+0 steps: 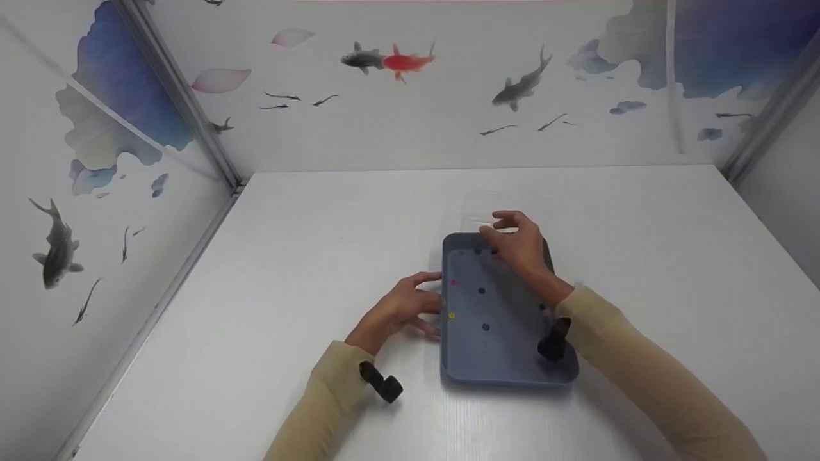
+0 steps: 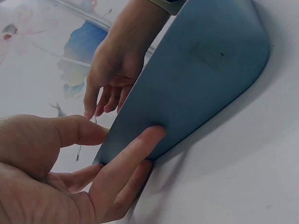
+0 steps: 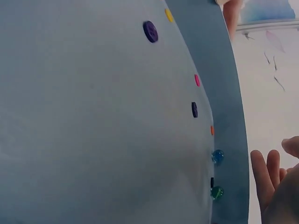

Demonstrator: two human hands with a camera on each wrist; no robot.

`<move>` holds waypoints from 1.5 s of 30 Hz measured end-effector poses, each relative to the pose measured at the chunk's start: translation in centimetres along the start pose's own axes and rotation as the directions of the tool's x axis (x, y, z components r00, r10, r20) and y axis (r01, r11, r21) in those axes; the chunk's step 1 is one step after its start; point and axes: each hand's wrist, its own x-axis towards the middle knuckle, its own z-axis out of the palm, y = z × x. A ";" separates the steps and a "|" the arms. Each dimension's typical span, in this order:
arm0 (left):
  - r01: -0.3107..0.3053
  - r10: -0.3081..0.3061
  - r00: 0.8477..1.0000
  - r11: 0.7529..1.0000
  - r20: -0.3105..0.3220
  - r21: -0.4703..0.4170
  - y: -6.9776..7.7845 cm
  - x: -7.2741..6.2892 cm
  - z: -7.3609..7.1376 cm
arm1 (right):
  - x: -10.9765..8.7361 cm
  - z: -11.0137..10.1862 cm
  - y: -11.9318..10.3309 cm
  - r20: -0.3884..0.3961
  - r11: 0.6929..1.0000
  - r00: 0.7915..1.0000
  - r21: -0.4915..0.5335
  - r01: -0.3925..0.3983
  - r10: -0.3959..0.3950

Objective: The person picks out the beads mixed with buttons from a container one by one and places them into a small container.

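Observation:
A blue-grey tray (image 1: 512,376) holds loose buttons and, in the right wrist view, a blue glass marble (image 3: 217,156) and a green one (image 3: 217,192). Among the buttons are a yellow one (image 1: 451,315), a pink one (image 1: 453,282) and a purple one (image 3: 150,31). My left hand (image 1: 403,302) rests against the tray's left wall, its extended fingers touching the outside and the thumb at the rim. My right hand (image 1: 517,243) reaches over the tray's far end, fingers loosely bent past the rim. Nothing shows between them. Beyond the fingertips lies a clear, see-through container (image 1: 480,206).
The white table (image 1: 320,243) runs back to a wall (image 1: 410,128) painted with fish and petals. A side wall (image 1: 38,153) stands on the left, another (image 1: 781,153) on the right. Wrist cameras (image 1: 387,387) sit on both sleeves.

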 end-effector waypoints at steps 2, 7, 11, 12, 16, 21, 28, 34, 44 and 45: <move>0.005 -0.005 1.000 1.000 -0.002 0.003 0.0 0.1 0.0 | -0.2 0.2 0.1 -0.002 1.000 1.000 0.002 -0.008 0.008; 0.011 -0.010 1.000 0.999 -0.011 0.031 0.1 0.1 0.0 | -0.7 0.6 0.3 0.000 0.999 1.000 -0.026 -0.031 0.031; 0.005 -0.005 1.000 1.000 -0.008 0.027 0.1 0.0 0.0 | -1.0 0.7 0.5 0.014 0.998 0.999 -0.035 -0.047 0.047; 0.002 -0.002 1.000 1.000 -0.006 0.021 0.1 -0.1 0.0 | -1.1 0.8 0.5 0.018 0.998 0.999 -0.040 -0.050 0.051; -0.003 0.003 1.000 1.000 -0.003 0.014 0.1 -0.1 0.0 | -1.4 0.9 0.8 0.030 0.996 0.997 -0.066 -0.068 0.070; 0.000 0.000 1.000 1.000 -0.002 0.021 -0.1 0.0 -0.1 | -1.6 1.2 1.1 0.019 0.989 0.995 -0.115 -0.097 0.099; -0.006 0.006 1.000 1.000 0.008 0.019 -0.1 0.0 -0.1 | -1.4 1.7 1.2 0.019 0.986 0.994 -0.124 -0.108 0.111; -0.010 0.010 1.000 1.000 0.017 0.014 0.0 0.0 0.0 | -1.2 1.9 1.1 0.011 0.980 0.993 -0.159 -0.116 0.120; -0.008 0.008 1.000 1.000 0.003 0.009 0.1 -0.2 0.1 | -1.0 2.0 1.3 0.025 0.977 0.994 -0.189 -0.101 0.107; -0.010 0.010 1.000 1.000 0.002 0.012 0.1 -0.2 0.1 | -1.1 2.0 1.3 0.029 0.977 0.994 -0.191 -0.099 0.106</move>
